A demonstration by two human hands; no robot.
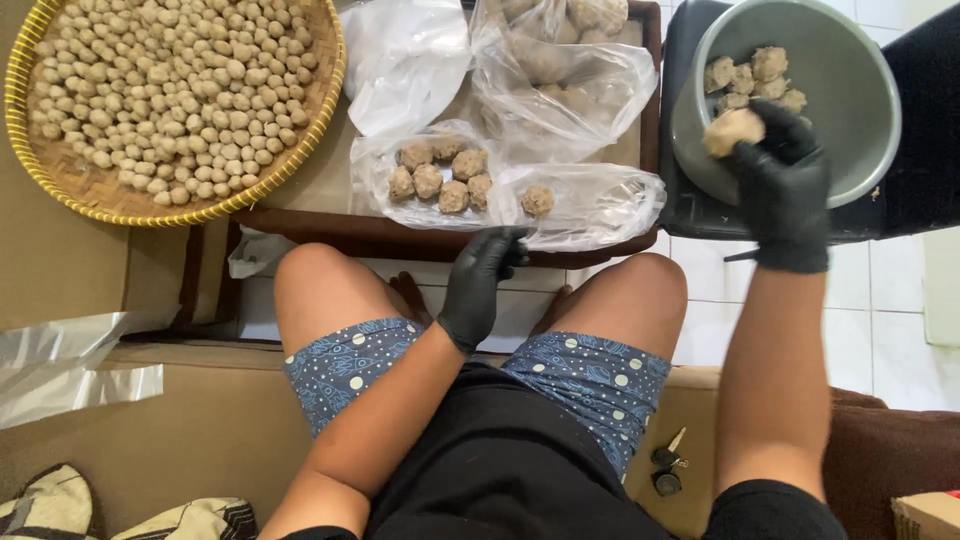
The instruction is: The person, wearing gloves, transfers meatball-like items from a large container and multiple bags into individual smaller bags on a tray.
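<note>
My right hand (783, 190), in a black glove, reaches into a grey metal bowl (850, 60) at the upper right and grips one large beige ball (733, 130). Several more balls (752, 78) lie in the bowl behind it. My left hand (482, 280), also gloved in black, pinches the near edge of a clear plastic bag (590, 205) lying on a dark wooden tray (400, 238). One ball (538, 200) sits in that bag. Beside it another clear bag holds several balls (440, 175).
A round woven basket (60, 190) at the upper left is full of small beige balls. More plastic bags (560, 70) with balls lie at the back of the tray. My bare knees sit below the tray. Keys (668, 465) rest on the brown seat.
</note>
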